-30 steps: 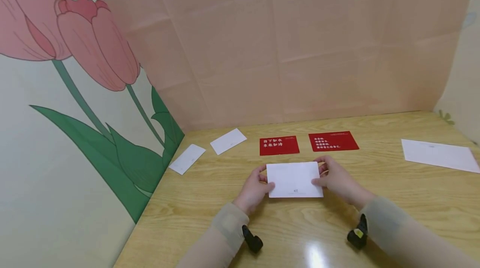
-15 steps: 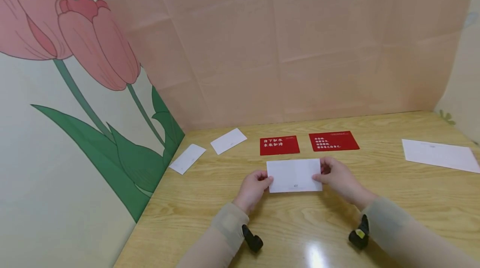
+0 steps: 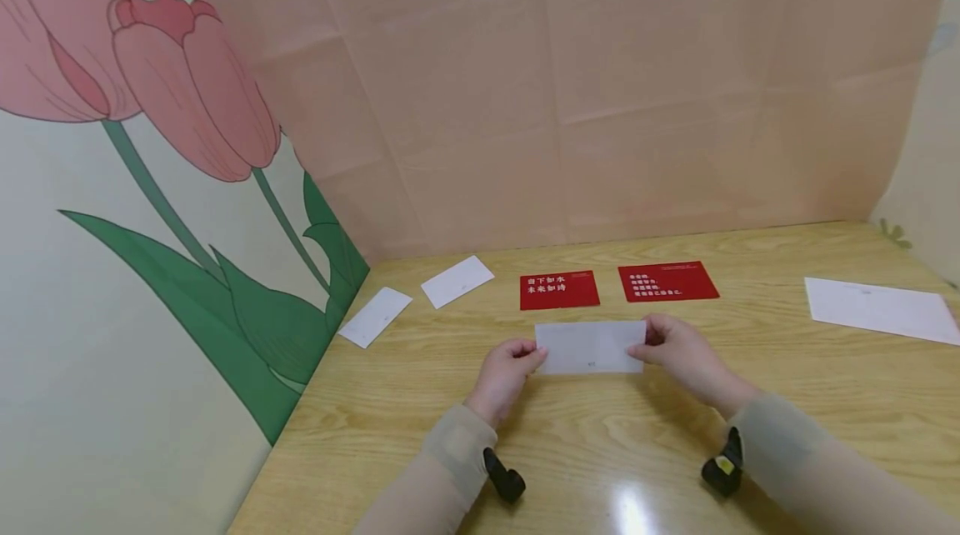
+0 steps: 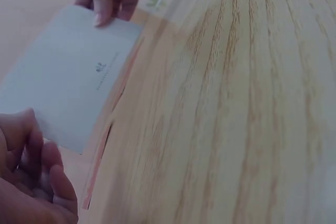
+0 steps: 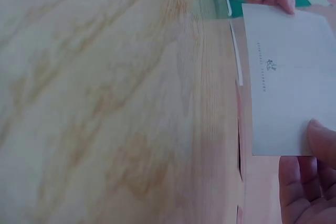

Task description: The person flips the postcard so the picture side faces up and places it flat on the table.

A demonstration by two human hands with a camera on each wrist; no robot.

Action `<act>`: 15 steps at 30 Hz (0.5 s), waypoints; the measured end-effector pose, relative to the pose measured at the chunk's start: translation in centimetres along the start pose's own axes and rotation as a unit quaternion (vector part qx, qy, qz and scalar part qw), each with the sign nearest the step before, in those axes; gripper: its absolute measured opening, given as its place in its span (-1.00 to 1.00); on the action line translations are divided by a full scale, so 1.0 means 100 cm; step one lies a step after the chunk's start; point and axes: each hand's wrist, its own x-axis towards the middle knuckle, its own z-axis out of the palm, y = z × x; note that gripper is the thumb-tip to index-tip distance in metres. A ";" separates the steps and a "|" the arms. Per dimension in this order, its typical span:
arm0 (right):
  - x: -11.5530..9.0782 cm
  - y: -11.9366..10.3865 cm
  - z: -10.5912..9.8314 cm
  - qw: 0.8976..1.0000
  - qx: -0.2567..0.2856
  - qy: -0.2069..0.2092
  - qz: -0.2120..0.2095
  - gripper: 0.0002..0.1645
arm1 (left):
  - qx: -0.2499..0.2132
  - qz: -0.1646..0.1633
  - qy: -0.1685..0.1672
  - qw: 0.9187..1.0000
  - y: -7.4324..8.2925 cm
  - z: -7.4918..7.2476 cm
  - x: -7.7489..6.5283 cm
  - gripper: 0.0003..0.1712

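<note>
A white card (image 3: 588,349) with a small dark printed mark is held up above the table between both hands. At its left edge, my left hand (image 3: 504,377) pinches it with the thumb in front. My right hand (image 3: 686,358) grips the opposite edge the same way. In the left wrist view the card (image 4: 73,72) shows a little emblem and a line of tiny print near its lower edge. The right wrist view has the same side of the card (image 5: 291,82), with my right thumb on its face. What the other side bears is hidden.
Two red cards with white writing, one left (image 3: 559,291) and one right (image 3: 667,282), lie behind the held card. Two white cards (image 3: 375,317) (image 3: 457,282) lie at the back left. A longer white card (image 3: 881,310) is at the right. A pink sheet (image 3: 600,102) hangs behind the wooden table (image 3: 375,452).
Between both hands, the white card has risen slightly off its earlier place and tipped, so its face now looks narrower and greyer. The cards on the table stay where they were.
</note>
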 end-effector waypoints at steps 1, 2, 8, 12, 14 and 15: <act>0.000 0.000 0.000 1.000 -0.003 0.001 -0.003 -0.67 | -0.009 -0.003 -0.006 1.000 0.000 0.000 0.000 -0.76; 0.000 0.000 -0.001 1.000 -0.005 0.003 -0.005 -0.68 | -0.019 -0.007 -0.012 1.000 0.001 -0.001 0.000 -0.76; -0.002 -0.001 -0.001 1.000 -0.004 0.009 -0.020 -0.73 | -0.077 -0.030 -0.041 0.996 0.005 -0.002 -0.001 -0.76; -0.002 -0.001 0.000 0.999 -0.006 0.020 -0.033 -0.82 | -0.110 -0.038 -0.045 0.992 0.007 -0.003 -0.001 -0.72; -0.001 0.000 0.000 0.998 -0.018 0.028 -0.044 -0.85 | -0.119 -0.043 -0.045 0.991 0.008 -0.003 -0.002 -0.67; -0.001 0.000 0.001 0.998 -0.023 0.032 -0.046 -0.86 | -0.125 -0.045 -0.046 0.990 0.009 -0.003 -0.002 -0.64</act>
